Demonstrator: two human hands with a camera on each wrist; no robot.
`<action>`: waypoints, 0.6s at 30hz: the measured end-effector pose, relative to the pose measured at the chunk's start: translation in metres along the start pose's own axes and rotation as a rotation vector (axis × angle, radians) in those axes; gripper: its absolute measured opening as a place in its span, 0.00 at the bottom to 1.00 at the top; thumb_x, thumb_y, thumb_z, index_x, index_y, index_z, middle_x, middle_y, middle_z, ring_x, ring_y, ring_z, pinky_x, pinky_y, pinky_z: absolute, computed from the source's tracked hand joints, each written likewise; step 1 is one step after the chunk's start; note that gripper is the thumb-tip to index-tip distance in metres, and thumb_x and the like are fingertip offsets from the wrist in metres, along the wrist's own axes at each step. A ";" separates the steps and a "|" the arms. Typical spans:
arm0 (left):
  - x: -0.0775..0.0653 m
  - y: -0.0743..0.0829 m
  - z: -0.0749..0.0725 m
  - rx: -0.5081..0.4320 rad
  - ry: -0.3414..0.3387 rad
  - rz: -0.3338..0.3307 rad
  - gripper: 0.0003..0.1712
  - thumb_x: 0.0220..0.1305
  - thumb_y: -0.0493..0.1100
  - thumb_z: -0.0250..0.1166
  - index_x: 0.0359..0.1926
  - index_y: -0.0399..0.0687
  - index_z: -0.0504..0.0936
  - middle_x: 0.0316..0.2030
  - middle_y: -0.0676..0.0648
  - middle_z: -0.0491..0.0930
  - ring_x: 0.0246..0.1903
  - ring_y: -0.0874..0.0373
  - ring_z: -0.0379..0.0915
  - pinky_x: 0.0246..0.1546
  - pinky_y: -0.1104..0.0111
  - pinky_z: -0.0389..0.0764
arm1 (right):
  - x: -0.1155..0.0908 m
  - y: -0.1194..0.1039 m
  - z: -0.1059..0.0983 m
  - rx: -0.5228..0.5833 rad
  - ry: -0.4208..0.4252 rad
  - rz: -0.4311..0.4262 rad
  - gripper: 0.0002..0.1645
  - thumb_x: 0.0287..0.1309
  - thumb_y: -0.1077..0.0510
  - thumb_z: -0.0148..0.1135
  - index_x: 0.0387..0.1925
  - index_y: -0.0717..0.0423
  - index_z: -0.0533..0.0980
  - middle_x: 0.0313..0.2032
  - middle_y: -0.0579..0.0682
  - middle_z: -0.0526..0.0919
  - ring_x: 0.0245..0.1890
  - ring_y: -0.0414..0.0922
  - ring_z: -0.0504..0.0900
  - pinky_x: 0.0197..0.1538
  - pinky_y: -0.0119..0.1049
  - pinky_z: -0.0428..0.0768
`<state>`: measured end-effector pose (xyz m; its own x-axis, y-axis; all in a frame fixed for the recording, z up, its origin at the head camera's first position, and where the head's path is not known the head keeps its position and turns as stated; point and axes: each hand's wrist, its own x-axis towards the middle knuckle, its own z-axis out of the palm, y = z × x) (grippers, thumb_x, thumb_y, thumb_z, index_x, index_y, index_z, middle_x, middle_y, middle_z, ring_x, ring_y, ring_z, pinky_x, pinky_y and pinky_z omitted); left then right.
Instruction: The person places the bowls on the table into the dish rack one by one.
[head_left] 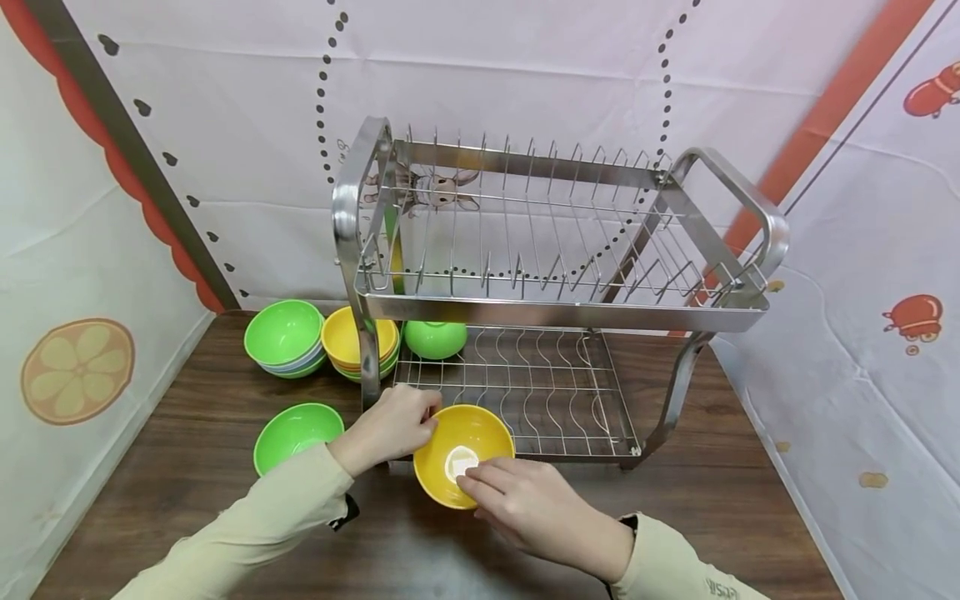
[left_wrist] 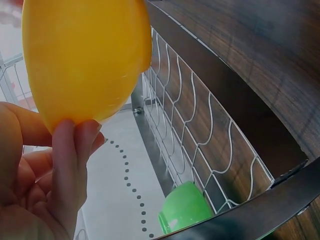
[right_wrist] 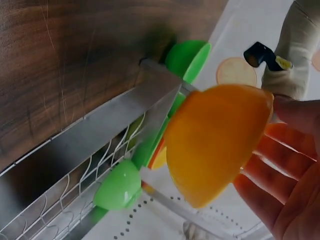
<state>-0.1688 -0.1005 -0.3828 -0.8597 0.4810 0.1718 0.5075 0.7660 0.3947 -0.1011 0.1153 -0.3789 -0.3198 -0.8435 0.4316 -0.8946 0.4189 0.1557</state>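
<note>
A yellow bowl (head_left: 465, 429) is held above the table before the rack, its inside facing up toward the head camera. My left hand (head_left: 397, 425) pinches its left rim; in the left wrist view the fingers (left_wrist: 65, 165) press its outer side. At the right rim is my right hand (head_left: 532, 508), its fingertips reaching over the inside of the bowl. In the right wrist view those fingers (right_wrist: 280, 170) pass behind the rim, with the thumb near the edge. A green bowl (head_left: 435, 339) sits on the lower tier of the metal dish rack (head_left: 570, 312), at its left end.
Left of the rack stand a stack topped by a green bowl (head_left: 283, 333) and another topped by a yellow bowl (head_left: 341, 333). A single green bowl (head_left: 296, 433) lies nearer, beside the left forearm. The rack's upper tier (head_left: 525, 200) overhangs the lower wire tier.
</note>
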 end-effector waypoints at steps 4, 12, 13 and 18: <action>-0.001 0.000 -0.002 -0.008 0.007 -0.004 0.10 0.48 0.34 0.60 0.16 0.50 0.70 0.11 0.57 0.64 0.14 0.65 0.62 0.14 0.75 0.63 | 0.002 -0.002 0.003 -0.018 0.008 -0.047 0.14 0.45 0.57 0.62 0.38 0.50 0.78 0.31 0.39 0.80 0.29 0.35 0.77 0.32 0.26 0.76; -0.002 0.002 -0.003 -0.018 -0.006 -0.009 0.10 0.48 0.34 0.60 0.17 0.50 0.71 0.11 0.57 0.65 0.14 0.64 0.62 0.13 0.76 0.64 | 0.001 -0.001 0.008 -0.061 0.023 -0.084 0.07 0.42 0.61 0.57 0.25 0.46 0.76 0.18 0.36 0.74 0.17 0.33 0.70 0.20 0.24 0.67; -0.001 0.002 -0.003 -0.020 -0.006 -0.009 0.10 0.48 0.34 0.60 0.17 0.50 0.71 0.11 0.57 0.65 0.14 0.64 0.62 0.13 0.76 0.64 | 0.001 0.000 0.009 -0.068 0.024 -0.087 0.06 0.42 0.61 0.56 0.23 0.46 0.75 0.17 0.36 0.73 0.16 0.33 0.70 0.20 0.25 0.66; -0.001 0.001 -0.005 -0.045 0.026 0.006 0.09 0.49 0.35 0.60 0.18 0.49 0.73 0.12 0.57 0.66 0.14 0.65 0.62 0.13 0.77 0.65 | 0.002 0.002 0.011 -0.069 0.064 -0.093 0.09 0.43 0.64 0.49 0.18 0.46 0.70 0.13 0.36 0.68 0.14 0.34 0.67 0.18 0.25 0.64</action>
<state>-0.1678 -0.1019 -0.3778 -0.8584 0.4737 0.1970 0.5096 0.7429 0.4342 -0.1069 0.1110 -0.3872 -0.2139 -0.8575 0.4679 -0.8950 0.3640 0.2579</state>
